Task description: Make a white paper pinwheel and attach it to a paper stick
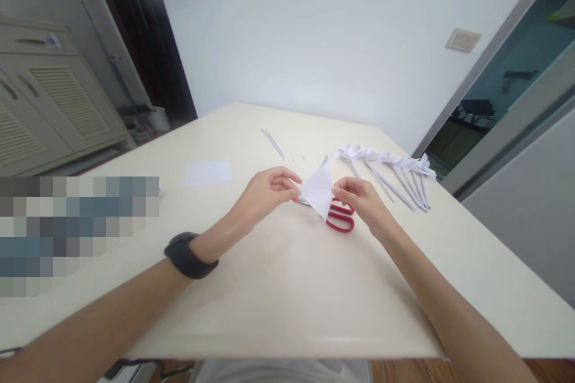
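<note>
A folded piece of white paper [318, 190], roughly triangular, is held up between both hands above the table. My left hand [271, 187] pinches its left corner between thumb and fingers. On the other side, the fingertips of my right hand [359, 196] are closed on the paper's right edge. Red-handled scissors [341, 222] lie on the table just behind and below the paper, which covers part of them. Right of my right hand lies a row of paper flowers [386, 158] with thin rolled-paper stems [406, 191].
A flat white sheet [208, 172] lies left of my hands on the cream table [278, 287]. Two thin paper sticks [273, 143] and tiny scraps sit farther back. The wall [314, 42] borders the table's far side. A blurred-out patch covers the left.
</note>
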The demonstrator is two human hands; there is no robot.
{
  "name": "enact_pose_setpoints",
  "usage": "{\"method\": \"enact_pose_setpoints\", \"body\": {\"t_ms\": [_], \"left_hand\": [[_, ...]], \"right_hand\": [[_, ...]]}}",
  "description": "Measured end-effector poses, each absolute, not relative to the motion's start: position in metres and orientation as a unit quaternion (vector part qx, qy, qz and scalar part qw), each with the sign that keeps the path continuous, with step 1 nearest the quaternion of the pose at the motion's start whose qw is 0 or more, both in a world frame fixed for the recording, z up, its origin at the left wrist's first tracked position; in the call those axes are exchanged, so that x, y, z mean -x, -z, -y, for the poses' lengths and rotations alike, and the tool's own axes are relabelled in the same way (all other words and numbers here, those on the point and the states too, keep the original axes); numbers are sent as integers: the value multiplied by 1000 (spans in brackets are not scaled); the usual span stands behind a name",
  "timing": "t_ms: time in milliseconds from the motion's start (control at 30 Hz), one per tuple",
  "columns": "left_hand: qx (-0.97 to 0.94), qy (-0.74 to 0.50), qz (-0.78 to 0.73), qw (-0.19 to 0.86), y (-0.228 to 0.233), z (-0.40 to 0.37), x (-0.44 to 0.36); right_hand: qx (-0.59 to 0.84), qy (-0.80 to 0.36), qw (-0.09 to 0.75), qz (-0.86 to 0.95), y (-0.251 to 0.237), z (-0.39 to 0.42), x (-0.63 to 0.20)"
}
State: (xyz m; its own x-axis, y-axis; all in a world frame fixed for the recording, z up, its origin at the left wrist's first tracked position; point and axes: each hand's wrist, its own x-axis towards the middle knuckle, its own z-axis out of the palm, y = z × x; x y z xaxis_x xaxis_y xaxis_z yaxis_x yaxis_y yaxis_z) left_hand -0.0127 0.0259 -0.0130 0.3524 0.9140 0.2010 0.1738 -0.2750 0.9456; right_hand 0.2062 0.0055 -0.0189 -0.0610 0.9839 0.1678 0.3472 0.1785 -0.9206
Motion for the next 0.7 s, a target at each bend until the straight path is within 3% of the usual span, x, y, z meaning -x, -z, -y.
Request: {"method": "enact_pose_setpoints", "body": {"t_ms": [333, 700], "left_hand": [[-678, -414, -405, 453, 11, -28, 14], [-683, -402, -407, 454, 14, -30, 14]], "right_hand": [[520, -406, 407, 632, 15, -6, -210], [523, -342, 407, 666, 15, -5, -210]]}}
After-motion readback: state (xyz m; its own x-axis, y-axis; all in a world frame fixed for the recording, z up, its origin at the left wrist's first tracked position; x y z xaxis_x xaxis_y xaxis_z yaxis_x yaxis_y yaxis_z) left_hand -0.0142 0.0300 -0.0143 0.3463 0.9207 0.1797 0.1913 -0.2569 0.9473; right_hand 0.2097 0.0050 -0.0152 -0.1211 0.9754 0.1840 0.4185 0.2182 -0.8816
